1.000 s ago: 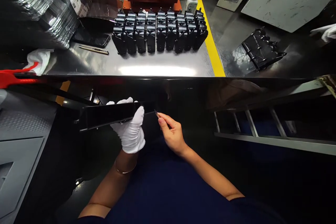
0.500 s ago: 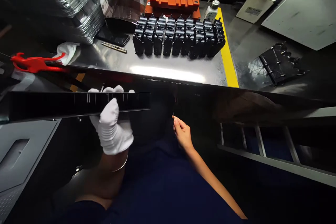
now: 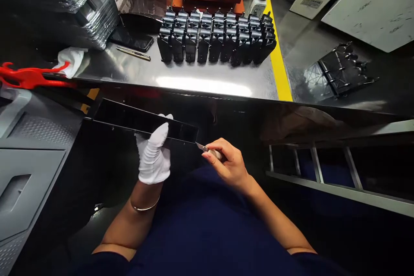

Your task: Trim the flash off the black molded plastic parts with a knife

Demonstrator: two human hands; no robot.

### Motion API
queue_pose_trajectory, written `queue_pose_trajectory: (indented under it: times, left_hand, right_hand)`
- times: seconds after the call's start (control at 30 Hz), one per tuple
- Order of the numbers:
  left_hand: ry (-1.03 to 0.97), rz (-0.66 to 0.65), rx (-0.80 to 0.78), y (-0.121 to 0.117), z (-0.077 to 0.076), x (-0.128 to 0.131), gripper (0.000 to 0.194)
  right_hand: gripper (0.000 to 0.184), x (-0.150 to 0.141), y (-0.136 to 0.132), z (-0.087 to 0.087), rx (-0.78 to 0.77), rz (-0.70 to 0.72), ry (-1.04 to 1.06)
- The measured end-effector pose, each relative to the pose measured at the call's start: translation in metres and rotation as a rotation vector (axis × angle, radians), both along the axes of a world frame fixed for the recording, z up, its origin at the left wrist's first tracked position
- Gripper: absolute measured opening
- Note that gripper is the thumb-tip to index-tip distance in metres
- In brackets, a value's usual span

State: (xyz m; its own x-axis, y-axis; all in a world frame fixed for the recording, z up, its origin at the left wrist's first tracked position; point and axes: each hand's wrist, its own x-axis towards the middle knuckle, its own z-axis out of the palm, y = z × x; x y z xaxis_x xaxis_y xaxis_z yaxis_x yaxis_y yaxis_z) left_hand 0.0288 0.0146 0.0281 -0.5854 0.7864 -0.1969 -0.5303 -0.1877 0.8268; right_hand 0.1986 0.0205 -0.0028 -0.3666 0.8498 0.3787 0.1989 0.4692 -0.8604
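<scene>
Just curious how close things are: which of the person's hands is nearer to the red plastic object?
Left. The gloved left hand is right of the red plastic object and lower in view; the bare right hand is farther right.

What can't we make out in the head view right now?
All head view:
- Black housing interior: too dark.
- Left hand: some fingers behind housing.
- Knife handle: mostly covered by right hand.
- Knife tip against housing: contact too small to tell.
- Clear tray stack top: cut off by upper edge.
</scene>
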Motion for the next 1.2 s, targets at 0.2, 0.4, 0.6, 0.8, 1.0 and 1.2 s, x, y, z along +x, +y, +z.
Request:
queue_pose_trajectory:
  times: [0.2, 0.4, 0.6, 0.8, 1.0, 1.2]
  left_hand:
    - [0.034, -0.01, 0.033, 0.0, 0.002, 0.001, 0.031]
    - [0.025, -0.071, 0.043, -0.003, 0.008, 0.003, 0.041]
    - [-0.077, -0.288, -0.011, -0.011, 0.016, -0.002, 0.046]
    - [-0.179, -0.449, -0.215, -0.005, 0.012, -0.006, 0.034]
    - [-0.135, -0.439, -0.34, 0.004, -0.002, -0.006, 0.025]
    - [-0.065, -0.461, -0.285, 0.0, -0.009, -0.006, 0.024]
  right_hand:
    - [0.014, -0.002, 0.003, -0.004, 0.039, 0.025, 0.036]
    - [0.008, 0.003, 0.007, -0.002, 0.018, 0.043, 0.037]
    - [0.005, 0.014, 0.024, -0.011, -0.031, -0.087, -0.014]
    - [0.009, 0.027, 0.019, -0.001, -0.098, -0.012, -0.077]
    - [0.014, 0.029, 0.005, 0.015, -0.008, 0.285, -0.137]
    - [0.014, 0.029, 0.007, 0.01, -0.019, 0.304, -0.178]
